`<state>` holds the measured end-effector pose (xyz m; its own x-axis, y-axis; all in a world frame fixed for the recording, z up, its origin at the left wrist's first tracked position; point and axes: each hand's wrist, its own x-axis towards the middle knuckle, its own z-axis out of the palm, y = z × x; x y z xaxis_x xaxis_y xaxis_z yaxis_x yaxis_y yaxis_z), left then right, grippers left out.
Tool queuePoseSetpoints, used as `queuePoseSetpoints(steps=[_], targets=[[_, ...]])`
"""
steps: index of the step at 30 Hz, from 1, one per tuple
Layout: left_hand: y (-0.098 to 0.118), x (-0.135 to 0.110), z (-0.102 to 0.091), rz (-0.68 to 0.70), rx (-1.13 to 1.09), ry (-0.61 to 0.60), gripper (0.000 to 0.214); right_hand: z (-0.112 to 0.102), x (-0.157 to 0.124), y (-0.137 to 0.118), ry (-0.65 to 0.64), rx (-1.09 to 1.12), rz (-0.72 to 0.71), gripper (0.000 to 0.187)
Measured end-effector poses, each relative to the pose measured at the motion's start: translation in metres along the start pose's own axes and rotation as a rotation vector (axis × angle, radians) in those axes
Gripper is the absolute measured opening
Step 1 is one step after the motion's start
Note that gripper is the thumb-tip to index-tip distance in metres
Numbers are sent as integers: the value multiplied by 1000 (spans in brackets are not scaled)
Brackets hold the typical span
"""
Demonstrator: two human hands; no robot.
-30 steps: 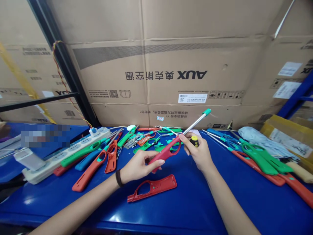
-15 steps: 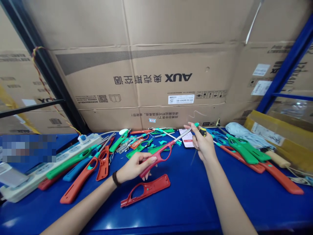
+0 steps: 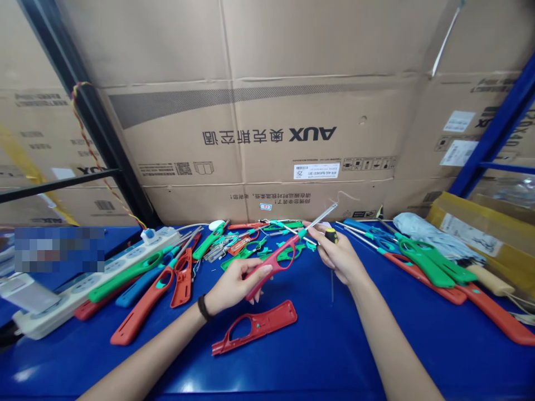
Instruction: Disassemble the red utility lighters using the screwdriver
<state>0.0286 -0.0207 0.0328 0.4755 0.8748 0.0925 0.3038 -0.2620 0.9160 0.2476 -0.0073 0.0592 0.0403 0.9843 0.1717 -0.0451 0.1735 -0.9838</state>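
My left hand [image 3: 237, 283] is closed round the red handle of a long-necked lighter [image 3: 279, 260], its metal tube [image 3: 325, 215] pointing up and to the right. A green collar [image 3: 304, 233] sits at the tube's base, with the fingertips of my right hand [image 3: 340, 257] against it. Within that same hand is a screwdriver [image 3: 331, 235] with a yellow and black handle, its thin shaft hanging downward. Below the hands, a loose red half of a lighter casing [image 3: 273, 324] lies inside-up on the blue table [image 3: 317, 356].
Assembled lighters lie at the left beside a white power strip [image 3: 37, 323], and more lighters [image 3: 430, 267] are at the right. Green parts [image 3: 246, 253] are scattered at the back. A light-blue folded umbrella [image 3: 434, 236] rests near a cardboard box [image 3: 472, 228]. Large cartons [image 3: 267, 111] stand behind.
My right hand has moved down the tube toward the handle, and the green collar has gone from the tube's tip to its base. The screwdriver now hangs more upright.
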Motion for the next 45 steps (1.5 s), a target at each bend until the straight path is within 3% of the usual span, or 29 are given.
queuePoseSetpoints(steps=[13, 21, 30, 37, 41, 43, 45], targets=[[2, -6, 3, 15, 77, 84, 43, 2, -3, 2, -65, -74, -4, 37], [10, -4, 7, -126, -186, 24, 49, 8, -2, 2, 3, -55, -6, 39], [15, -9, 17, -3, 148, 179, 41, 8, 2, 7, 4, -58, -18, 38], [15, 1, -1, -146, -104, -10, 56, 7, 0, 1, 2, -119, -9, 41], [12, 5, -19, -279, -336, -209, 73, 6, 1, 1, -29, -128, 26, 42], [8, 5, -25, -288, -354, -258, 68, 1, 1, 1, -65, -148, 64, 40], [4, 5, -28, -243, -244, -227, 63, -6, -1, -3, -125, -201, 115, 40]])
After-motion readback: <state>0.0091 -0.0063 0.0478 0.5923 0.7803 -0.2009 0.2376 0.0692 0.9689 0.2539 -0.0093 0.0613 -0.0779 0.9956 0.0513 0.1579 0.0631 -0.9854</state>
